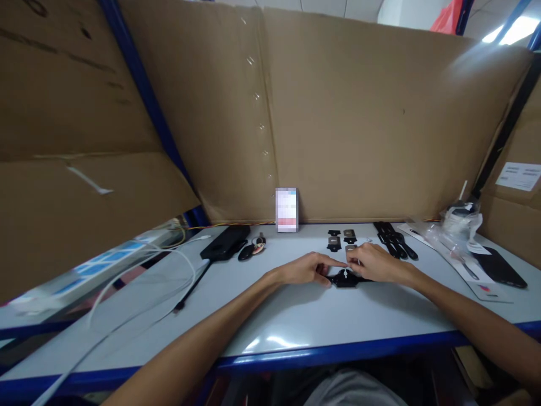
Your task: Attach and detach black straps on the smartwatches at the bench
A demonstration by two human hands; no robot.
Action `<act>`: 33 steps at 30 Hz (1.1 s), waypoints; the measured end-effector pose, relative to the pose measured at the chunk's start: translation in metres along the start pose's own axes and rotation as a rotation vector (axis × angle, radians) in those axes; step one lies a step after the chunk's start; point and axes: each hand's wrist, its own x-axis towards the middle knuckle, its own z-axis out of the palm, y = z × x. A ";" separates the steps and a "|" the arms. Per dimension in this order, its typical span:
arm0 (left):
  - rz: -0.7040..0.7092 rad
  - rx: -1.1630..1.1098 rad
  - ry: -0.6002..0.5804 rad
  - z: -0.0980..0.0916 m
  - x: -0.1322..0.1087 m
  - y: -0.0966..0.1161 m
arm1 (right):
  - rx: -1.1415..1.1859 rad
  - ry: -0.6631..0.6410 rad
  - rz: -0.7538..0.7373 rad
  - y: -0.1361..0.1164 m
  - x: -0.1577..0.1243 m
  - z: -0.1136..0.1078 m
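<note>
Both my hands meet over a small black part (344, 279) lying on the white table (296, 321). My left hand (308, 268) has its fingers curled, the forefinger pointing right and pressing on the part's left end. My right hand (376, 262) is curled over the part's right end, pinching something small and pale at its middle. Just behind the hands lie a few small black and grey plates (341, 239) in two short rows.
Black straps (395, 239) lie at the back right, with a plastic bag (459, 220) and a dark phone (499, 268) beyond. A black box (226, 242), a black oval piece (251, 250) and white cables (139, 287) sit left. Cardboard walls (338, 124) enclose the table.
</note>
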 end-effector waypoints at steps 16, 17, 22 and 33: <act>-0.064 -0.058 0.063 0.003 0.001 -0.004 | 0.109 0.076 0.035 0.001 -0.006 0.017; -0.080 -0.064 0.067 0.003 0.001 -0.004 | 0.109 0.095 0.024 0.001 -0.006 0.019; -0.100 -0.043 0.071 0.005 0.002 -0.004 | 0.145 0.173 -0.099 -0.004 -0.007 0.025; -0.124 -0.064 0.072 0.006 0.004 -0.004 | 0.154 0.118 -0.128 0.003 -0.011 0.016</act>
